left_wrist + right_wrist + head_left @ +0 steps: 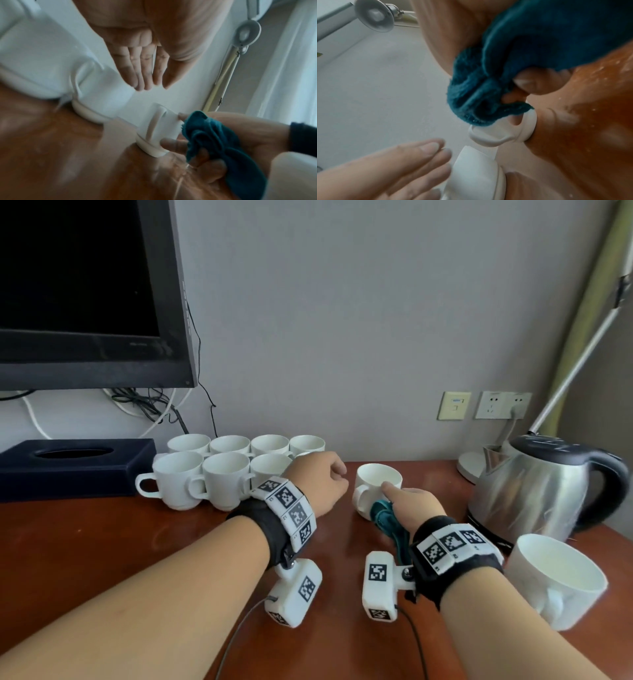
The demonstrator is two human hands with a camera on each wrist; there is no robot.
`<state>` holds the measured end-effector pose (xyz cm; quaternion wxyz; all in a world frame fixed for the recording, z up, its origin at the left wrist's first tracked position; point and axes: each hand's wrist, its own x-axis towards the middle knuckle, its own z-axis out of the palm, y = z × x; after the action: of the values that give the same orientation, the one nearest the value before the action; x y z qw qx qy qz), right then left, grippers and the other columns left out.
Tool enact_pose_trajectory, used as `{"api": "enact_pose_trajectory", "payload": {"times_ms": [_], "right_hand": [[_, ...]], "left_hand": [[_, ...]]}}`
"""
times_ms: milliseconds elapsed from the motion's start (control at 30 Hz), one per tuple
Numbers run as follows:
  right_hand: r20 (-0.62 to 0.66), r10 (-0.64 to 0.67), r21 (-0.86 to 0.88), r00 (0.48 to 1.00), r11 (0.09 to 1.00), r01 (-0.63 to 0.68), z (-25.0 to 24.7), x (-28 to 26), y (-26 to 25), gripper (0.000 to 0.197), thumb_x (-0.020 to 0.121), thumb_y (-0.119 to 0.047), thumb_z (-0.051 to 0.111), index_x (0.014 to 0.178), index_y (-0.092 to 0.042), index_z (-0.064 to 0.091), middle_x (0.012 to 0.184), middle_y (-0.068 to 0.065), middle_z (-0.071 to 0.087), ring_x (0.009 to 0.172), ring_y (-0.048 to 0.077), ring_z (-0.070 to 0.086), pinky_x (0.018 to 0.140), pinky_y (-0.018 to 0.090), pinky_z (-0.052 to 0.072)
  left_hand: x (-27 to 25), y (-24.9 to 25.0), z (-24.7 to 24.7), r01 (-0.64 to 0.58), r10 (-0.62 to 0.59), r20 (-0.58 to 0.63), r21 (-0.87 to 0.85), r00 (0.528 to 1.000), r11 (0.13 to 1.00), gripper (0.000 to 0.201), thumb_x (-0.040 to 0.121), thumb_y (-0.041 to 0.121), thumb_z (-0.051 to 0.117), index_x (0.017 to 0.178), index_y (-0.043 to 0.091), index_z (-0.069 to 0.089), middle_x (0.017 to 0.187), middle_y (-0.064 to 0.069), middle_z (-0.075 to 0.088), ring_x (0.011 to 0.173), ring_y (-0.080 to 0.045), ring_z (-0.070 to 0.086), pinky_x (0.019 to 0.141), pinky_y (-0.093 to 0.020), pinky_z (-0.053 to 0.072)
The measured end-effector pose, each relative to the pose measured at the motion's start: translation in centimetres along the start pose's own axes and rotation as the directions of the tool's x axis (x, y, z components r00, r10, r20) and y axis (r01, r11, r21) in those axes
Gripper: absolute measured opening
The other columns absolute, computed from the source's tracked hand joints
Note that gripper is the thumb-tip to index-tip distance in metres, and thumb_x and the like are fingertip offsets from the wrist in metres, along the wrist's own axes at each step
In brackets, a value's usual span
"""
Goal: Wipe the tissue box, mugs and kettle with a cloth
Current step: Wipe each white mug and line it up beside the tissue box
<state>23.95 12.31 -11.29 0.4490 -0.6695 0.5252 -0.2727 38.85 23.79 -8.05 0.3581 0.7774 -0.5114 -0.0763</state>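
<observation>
1. Fingers of my right hand (416, 503) curl round a bunched teal cloth (385, 517), the forefinger reaching to the rim of a white mug (375, 486) that stands upright on the table; the wrist views show my thumb and a lower finger against the mug by its handle.
2. My left hand (323, 482) hovers just left of that mug, fingers straight and close together in the wrist view (145, 70), holding nothing and clear of the mug.
3. Seven or so more white mugs (219, 470) stand in two rows behind my left wrist, beside a dark blue tissue box (73, 469) at the far left.
4. A steel kettle (537, 491) with a black lid and handle sits to the right of my right hand, and another white mug (555, 575) stands near my right forearm.
5. All of it rests on a reddish-brown wooden table (120, 542) against a grey wall.
6. A dark monitor (85, 292) fills the upper left, cables hanging under it; wall sockets (501, 405) and a white lamp arm (579, 368) show at right.
</observation>
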Motion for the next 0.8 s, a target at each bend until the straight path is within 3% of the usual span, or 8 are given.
{"api": "enact_pose_trajectory", "payload": {"times_ms": [133, 233, 300, 400, 467, 633, 700, 800], "right_hand": [[0.005, 0.013, -0.046, 1.0, 0.999, -0.012, 0.7, 1.8, -1.0, 0.053, 0.101, -0.047, 0.058, 0.127, -0.002, 0.066, 0.116, 0.016, 0.072, 0.104, 0.033, 0.068, 0.092, 0.038, 0.053], [0.013, 0.015, -0.068, 1.0, 0.998, -0.014, 1.3, 3.0, -1.6, 0.054, 0.103, -0.046, 0.056, 0.131, -0.001, 0.064, 0.121, 0.017, 0.07, 0.098, 0.03, 0.064, 0.086, 0.035, 0.048], [0.019, 0.013, -0.096, 1.0, 0.995, -0.012, 1.6, 3.7, -2.0, 0.053, 0.105, -0.045, 0.053, 0.132, -0.001, 0.063, 0.122, 0.017, 0.068, 0.094, 0.028, 0.058, 0.081, 0.031, 0.041], [0.027, 0.01, -0.113, 1.0, 0.994, -0.007, 2.0, 4.9, -2.5, 0.053, 0.105, -0.045, 0.052, 0.131, -0.001, 0.064, 0.11, 0.013, 0.064, 0.093, 0.027, 0.055, 0.08, 0.03, 0.038], [0.025, 0.018, -0.085, 1.0, 0.996, -0.015, 2.4, 5.8, -2.8, 0.052, 0.104, -0.044, 0.054, 0.131, -0.001, 0.064, 0.106, 0.012, 0.063, 0.093, 0.028, 0.058, 0.08, 0.031, 0.04], [0.034, 0.015, -0.027, 0.999, 1.0, -0.014, 3.6, 7.7, -3.4, 0.051, 0.103, -0.043, 0.057, 0.13, 0.0, 0.065, 0.121, 0.017, 0.07, 0.106, 0.032, 0.066, 0.092, 0.037, 0.05], [0.039, 0.0, -0.015, 0.999, 1.0, 0.0, 4.1, 8.3, -3.7, 0.048, 0.102, -0.042, 0.058, 0.127, -0.002, 0.066, 0.118, 0.016, 0.07, 0.107, 0.033, 0.067, 0.095, 0.039, 0.051], [0.06, -0.036, -0.031, 0.998, 0.999, 0.038, 4.6, 8.9, -4.0, 0.036, 0.103, -0.041, 0.057, 0.113, -0.008, 0.067, 0.104, 0.011, 0.067, 0.097, 0.03, 0.064, 0.083, 0.033, 0.045]], "left_hand": [[1.0, -0.5, -2.3, -0.103, 0.098, 0.034, 0.337, 0.995, 0.936, 0.043, 0.099, 0.039, 0.061, 0.14, 0.025, 0.058, 0.144, 0.003, 0.057, 0.133, -0.02, 0.052, 0.109, -0.032, 0.042], [1.8, -0.9, -2.7, -0.119, 0.072, 0.118, 0.457, 0.99, 0.881, 0.06, 0.1, 0.048, 0.059, 0.152, 0.021, 0.046, 0.156, -0.001, 0.046, 0.143, -0.023, 0.042, 0.117, -0.036, 0.036], [2.4, -1.2, -2.6, -0.108, 0.044, 0.143, 0.476, 0.989, 0.873, 0.064, 0.099, 0.052, 0.058, 0.152, 0.018, 0.045, 0.156, -0.003, 0.045, 0.142, -0.023, 0.043, 0.116, -0.037, 0.036], [3.5, -1.5, -2.5, -0.107, 0.012, 0.186, 0.512, 0.982, 0.852, 0.065, 0.099, 0.057, 0.055, 0.147, 0.014, 0.046, 0.153, -0.006, 0.047, 0.14, -0.024, 0.043, 0.114, -0.039, 0.038], [4.4, -1.7, -2.4, -0.125, 0.007, 0.216, 0.537, 0.976, 0.834, 0.069, 0.1, 0.06, 0.052, 0.15, 0.013, 0.043, 0.157, -0.007, 0.043, 0.144, -0.024, 0.038, 0.117, -0.039, 0.034], [6.2, -2.3, -1.9, -0.155, 0.007, 0.246, 0.59, 0.969, 0.792, 0.079, 0.099, 0.066, 0.049, 0.155, 0.011, 0.036, 0.162, -0.008, 0.038, 0.148, -0.027, 0.035, 0.118, -0.039, 0.03], [6.8, -2.6, -1.6, -0.153, -0.005, 0.249, 0.61, 0.968, 0.778, 0.078, 0.098, 0.068, 0.048, 0.151, 0.011, 0.039, 0.156, -0.01, 0.043, 0.142, -0.028, 0.04, 0.114, -0.04, 0.033], [7.4, -2.9, -1.3, -0.14, -0.018, 0.241, 0.62, 0.97, 0.772, 0.068, 0.097, 0.068, 0.05, 0.135, 0.013, 0.049, 0.137, -0.009, 0.058, 0.124, -0.028, 0.052, 0.095, -0.039, 0.04]]}}
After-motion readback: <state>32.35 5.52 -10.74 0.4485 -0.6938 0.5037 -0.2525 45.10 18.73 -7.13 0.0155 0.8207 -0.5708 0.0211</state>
